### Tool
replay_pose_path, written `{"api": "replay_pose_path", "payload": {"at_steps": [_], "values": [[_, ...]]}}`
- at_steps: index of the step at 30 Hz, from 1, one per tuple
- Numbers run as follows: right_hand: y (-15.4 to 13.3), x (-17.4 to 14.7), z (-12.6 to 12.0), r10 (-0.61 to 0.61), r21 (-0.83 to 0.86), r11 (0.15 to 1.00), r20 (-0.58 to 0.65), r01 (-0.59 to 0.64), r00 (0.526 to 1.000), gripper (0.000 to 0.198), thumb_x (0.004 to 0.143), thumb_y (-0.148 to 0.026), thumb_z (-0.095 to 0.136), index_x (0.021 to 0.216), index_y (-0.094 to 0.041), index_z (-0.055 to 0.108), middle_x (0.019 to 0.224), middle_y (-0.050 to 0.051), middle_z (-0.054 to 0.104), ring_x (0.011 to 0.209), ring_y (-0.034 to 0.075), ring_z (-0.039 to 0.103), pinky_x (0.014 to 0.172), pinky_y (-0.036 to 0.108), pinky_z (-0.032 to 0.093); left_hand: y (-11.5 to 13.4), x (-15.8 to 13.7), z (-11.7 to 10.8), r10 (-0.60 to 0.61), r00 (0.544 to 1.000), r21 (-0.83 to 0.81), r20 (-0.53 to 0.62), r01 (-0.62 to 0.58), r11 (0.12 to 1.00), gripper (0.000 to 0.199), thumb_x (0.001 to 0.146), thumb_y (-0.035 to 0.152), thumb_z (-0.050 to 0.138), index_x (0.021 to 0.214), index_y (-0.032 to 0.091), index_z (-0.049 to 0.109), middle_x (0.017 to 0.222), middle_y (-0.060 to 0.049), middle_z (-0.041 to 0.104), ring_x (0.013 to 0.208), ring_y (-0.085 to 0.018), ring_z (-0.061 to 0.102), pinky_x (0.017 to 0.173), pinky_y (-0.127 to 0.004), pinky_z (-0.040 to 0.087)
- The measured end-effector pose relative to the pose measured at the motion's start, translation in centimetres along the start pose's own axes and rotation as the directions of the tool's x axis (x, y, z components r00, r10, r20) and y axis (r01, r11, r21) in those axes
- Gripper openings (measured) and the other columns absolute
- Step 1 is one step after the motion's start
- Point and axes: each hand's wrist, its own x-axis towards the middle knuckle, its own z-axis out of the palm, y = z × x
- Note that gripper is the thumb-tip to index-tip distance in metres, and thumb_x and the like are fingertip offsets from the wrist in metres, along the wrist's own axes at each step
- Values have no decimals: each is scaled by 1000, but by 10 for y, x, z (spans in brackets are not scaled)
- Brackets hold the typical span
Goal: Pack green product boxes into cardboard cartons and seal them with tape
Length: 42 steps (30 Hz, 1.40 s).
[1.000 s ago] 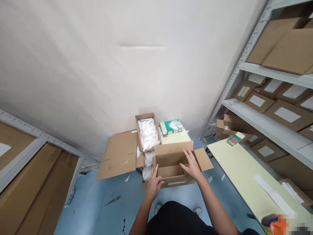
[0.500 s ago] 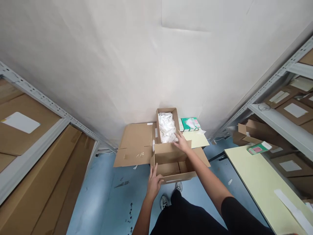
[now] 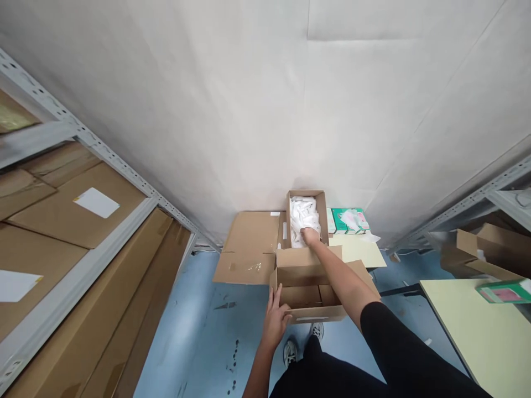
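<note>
My left hand (image 3: 275, 321) is at the near left corner of an open cardboard box (image 3: 317, 316), its fingers along the side wall and its thumb by the front wall. The bare inside of this box shows. Just behind it stands a narrower cardboard box (image 3: 326, 224) filled with crumpled white soft items (image 3: 303, 211), perhaps cloth or thin plastic. My right hand (image 3: 310, 236) reaches over the near box into the filled one. Its fingers are curled closed on the white items; the fingertips are hidden among them.
A flattened carton (image 3: 249, 243) lies on the left of the small table (image 3: 363, 250). Green-and-white boxes (image 3: 350, 221) stand on the right. Shelves with cartons (image 3: 99, 202) flank both sides. A pale yellow table (image 3: 468, 320) stands at right, with a green box (image 3: 504, 291) on it.
My right hand has moved from the near rim of the filled box into the white items and closed. My left hand stays at the near box's corner. The view has shifted left.
</note>
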Motion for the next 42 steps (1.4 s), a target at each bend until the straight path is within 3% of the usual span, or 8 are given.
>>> {"api": "replay_pose_path", "payload": {"at_steps": [8,15,18,21,24,28,35,42], "values": [[-5,-38,-44,30,-8,999,-222,-33,975,34,104,-27,45,115,-18,76,121,13,76,104,25,67,84,29,43,2,1,-8,17,998,-32,-62,-19,999,13,84,9,66,81,21,69,174,-3,23,161,-40,12,118,-61,43],[11,-157,-20,-65,105,983,-568,150,820,26,101,-30,54,100,-20,78,95,10,78,87,23,70,76,27,45,21,3,-19,56,998,-34,-32,-57,998,12,88,11,65,83,19,72,173,-6,25,160,-41,15,120,-59,41],[18,-213,13,-37,145,981,-517,130,855,27,102,-30,53,103,-22,79,98,11,79,91,24,72,81,28,48,25,2,-15,101,994,-22,-33,-101,995,13,88,11,66,84,21,73,173,-3,25,160,-41,16,120,-59,40],[25,-254,43,-16,215,974,-266,76,964,22,97,-30,61,107,-25,80,105,9,80,93,24,75,83,29,53,31,1,-8,144,989,-25,-22,-144,989,13,88,11,66,84,21,73,173,-3,25,160,-42,16,120,-59,41],[37,-282,60,-14,307,951,-54,30,998,43,87,-36,76,129,-27,73,132,10,73,115,29,72,96,35,55,40,1,-3,178,984,-22,8,-178,984,12,88,12,66,85,20,74,173,-4,25,160,-43,15,120,-62,39],[61,-309,60,48,392,920,-127,6,991,64,87,-40,77,146,-23,61,152,15,59,137,33,59,113,45,48,57,0,6,217,975,-3,46,-217,976,13,87,13,66,87,21,76,172,-5,28,160,-43,16,119,-63,40],[125,-364,41,160,414,910,-385,15,909,51,95,-32,65,145,-25,62,154,12,57,142,30,54,118,48,46,107,10,46,343,937,42,62,-345,938,13,88,14,64,85,20,75,170,-8,33,160,-43,16,118,-64,41],[238,-459,24,392,481,869,-528,-115,753,59,94,-28,63,152,-31,52,162,9,46,148,30,46,121,52,43,211,36,128,523,846,68,106,-531,845,13,89,16,63,82,21,73,169,-8,35,159,-43,19,112,-62,47]]}}
